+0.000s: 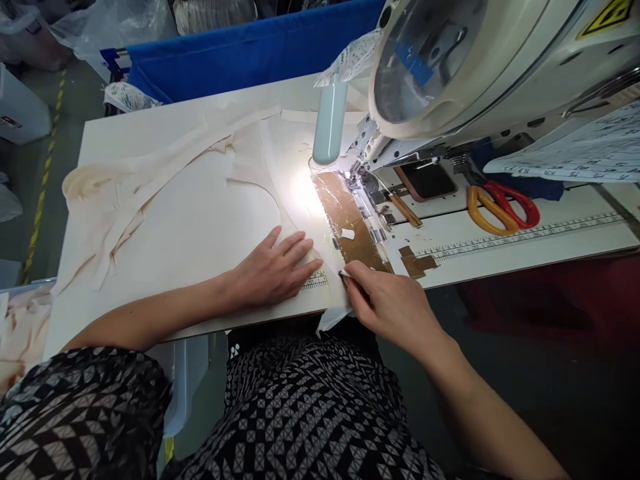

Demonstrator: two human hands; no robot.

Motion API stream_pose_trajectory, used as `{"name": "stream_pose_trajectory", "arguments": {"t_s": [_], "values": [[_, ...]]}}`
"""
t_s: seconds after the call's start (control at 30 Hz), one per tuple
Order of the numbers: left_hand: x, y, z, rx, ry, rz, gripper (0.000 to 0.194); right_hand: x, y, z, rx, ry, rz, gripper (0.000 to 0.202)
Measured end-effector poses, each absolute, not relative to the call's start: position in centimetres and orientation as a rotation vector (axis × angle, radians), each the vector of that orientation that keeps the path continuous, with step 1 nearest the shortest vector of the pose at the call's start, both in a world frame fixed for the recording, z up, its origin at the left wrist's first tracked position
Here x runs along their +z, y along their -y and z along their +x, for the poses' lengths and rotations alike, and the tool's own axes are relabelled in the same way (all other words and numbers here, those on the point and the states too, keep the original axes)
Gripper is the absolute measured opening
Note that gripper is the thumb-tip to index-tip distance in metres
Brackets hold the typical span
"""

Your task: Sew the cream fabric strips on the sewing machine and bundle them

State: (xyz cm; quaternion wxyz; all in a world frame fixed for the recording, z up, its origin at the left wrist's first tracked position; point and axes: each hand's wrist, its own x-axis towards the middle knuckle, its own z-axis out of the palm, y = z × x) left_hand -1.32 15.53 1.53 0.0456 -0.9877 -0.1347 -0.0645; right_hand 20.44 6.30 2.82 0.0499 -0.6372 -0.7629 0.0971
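- Fabric (200,200), cream and limp, is spread on the tabletop (550,247), at 9 o'clock from the sewing machine (475,67).
- Left hand (273,270) is pressed flat on it, fingers spread apart.
- Right hand (390,303) fingers are pinched together on the near fabric edge; light, slippery cloth is judged best held at edges.

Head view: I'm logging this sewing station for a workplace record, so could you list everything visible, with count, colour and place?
sewing machine: one, off-white, upper right, over the table
table: one, pale cream top, centre
fabric pieces: several, cream, spread across the table's left and middle
brown tape patch: one, brown, glossy, on the table under the needle area
scissors: one pair, one orange and one red handle, right of the machine base
printed ruler: one, black marks, along the table's right front
blue cloth: one, blue, behind the table
patterned garment: black and white, on the lap
left hand: flat on the fabric
right hand: fingers pinching the fabric edge at the table front
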Motion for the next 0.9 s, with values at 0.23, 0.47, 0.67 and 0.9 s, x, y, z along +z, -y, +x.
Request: {"name": "stream_pose_trajectory", "arguments": {"t_s": [0.23, 0.47, 0.67, 0.9], "values": [[1.2, -16.3, -1.2, -0.245, 0.325, -3.018, 0.039, 2.5, -8.9, 18.9, 0.278, 2.259, -2.003, 0.02], [0.8, -15.6, -1.1, -0.286, 0.313, -3.008, 0.04, 2.1, -8.7, 18.9, 0.337, 2.14, -2.006, 0.019], [0.6, -15.5, -1.1, -0.27, 0.321, -2.997, 0.041, 2.1, -9.1, 18.6, 0.326, 2.177, -2.012, 0.019], [0.6, -15.4, -1.0, -0.315, 0.32, -2.988, 0.038, 3.2, -8.1, 19.3, 0.292, 2.355, -1.973, 0.017]]}}
